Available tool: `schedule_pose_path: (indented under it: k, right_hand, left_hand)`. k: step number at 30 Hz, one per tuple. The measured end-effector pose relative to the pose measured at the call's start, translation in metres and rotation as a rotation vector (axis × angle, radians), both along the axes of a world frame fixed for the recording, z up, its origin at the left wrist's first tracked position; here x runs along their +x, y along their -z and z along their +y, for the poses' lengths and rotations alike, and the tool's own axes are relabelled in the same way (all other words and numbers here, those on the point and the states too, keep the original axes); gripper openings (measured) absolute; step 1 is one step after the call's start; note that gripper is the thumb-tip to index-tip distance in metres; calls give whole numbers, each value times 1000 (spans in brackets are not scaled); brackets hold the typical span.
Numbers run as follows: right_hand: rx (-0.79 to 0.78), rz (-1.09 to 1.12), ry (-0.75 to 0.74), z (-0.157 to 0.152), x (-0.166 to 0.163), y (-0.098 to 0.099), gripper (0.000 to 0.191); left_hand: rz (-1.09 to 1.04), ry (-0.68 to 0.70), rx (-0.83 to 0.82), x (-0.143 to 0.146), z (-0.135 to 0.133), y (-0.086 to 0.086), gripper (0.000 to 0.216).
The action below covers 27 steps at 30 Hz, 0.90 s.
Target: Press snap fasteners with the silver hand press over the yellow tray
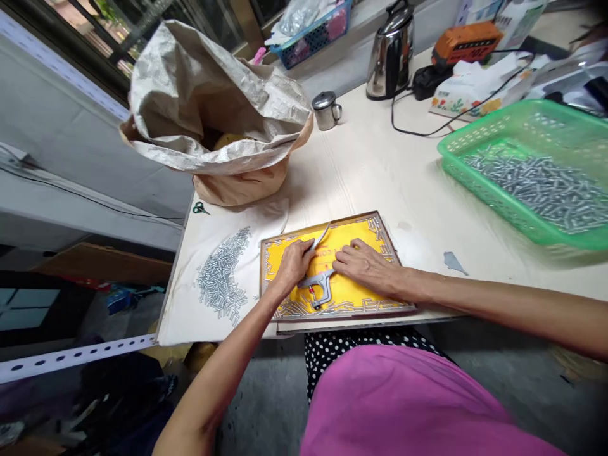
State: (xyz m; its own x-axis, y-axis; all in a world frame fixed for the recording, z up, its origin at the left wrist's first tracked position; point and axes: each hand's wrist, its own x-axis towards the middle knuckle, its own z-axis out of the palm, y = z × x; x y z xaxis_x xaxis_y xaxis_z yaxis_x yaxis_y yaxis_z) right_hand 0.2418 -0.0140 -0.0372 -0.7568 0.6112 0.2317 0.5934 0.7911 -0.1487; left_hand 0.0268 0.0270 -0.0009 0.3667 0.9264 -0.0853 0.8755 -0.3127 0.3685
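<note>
A shallow brown-edged tray (260,269) with a yellow bottom holds small metal pins (327,310) along its sides. Over its left half, my left hand (295,261) is closed, and a pale, curved, blade-like piece (323,235) sticks out from its fingers. My right hand (363,267) is over the middle of the tray with its fingers curled; what they may hold is hidden. Between the hands lies a grey C-shaped tool (325,286) with a red part, its upper end close to my right fingertips. I cannot tell whether the pale piece belongs to this tool.
Left of the tray, a pile of metal pins (221,275) lies on white cloth (183,310), with green-handled scissors (200,208) behind. A large woven sack (242,180), a metal mug (327,114) and a kettle (389,57) stand farther back. A green basket (503,218) of pins is at right.
</note>
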Motion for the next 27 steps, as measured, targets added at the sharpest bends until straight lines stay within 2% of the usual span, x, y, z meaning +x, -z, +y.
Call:
schedule_pose_path:
  k: [3, 6, 9, 11, 15, 20, 24, 27]
  right_hand:
    - [-28, 156, 0, -6, 4, -6, 22]
    - [-63, 224, 99, -10, 10, -14, 21]
    - [-69, 288, 179, -14, 16, -20, 20]
    - [-35, 333, 194, -19, 19, -20, 20]
    - [-6, 365, 234, -32, 23, -11, 20]
    - [-33, 341, 267, -40, 24, 1, 25]
    - [-28, 295, 252, -39, 24, 7, 27]
    - [-37, 267, 256, -37, 24, 12, 26]
  left_hand:
    - [-71, -132, 167, -29, -7, -8, 30]
    - [7, -384, 293, -76, -10, -18, 29]
    - [143, -596, 283, -118, -4, -20, 27]
    - [171, -644, 253, -135, 4, -16, 26]
    - [156, -489, 180, -140, 24, -2, 27]
    - [279, -313, 124, -130, 38, 7, 30]
    - [310, -228, 102, -131, 36, 9, 30]
    - [280, -231, 110, -134, 35, 8, 27]
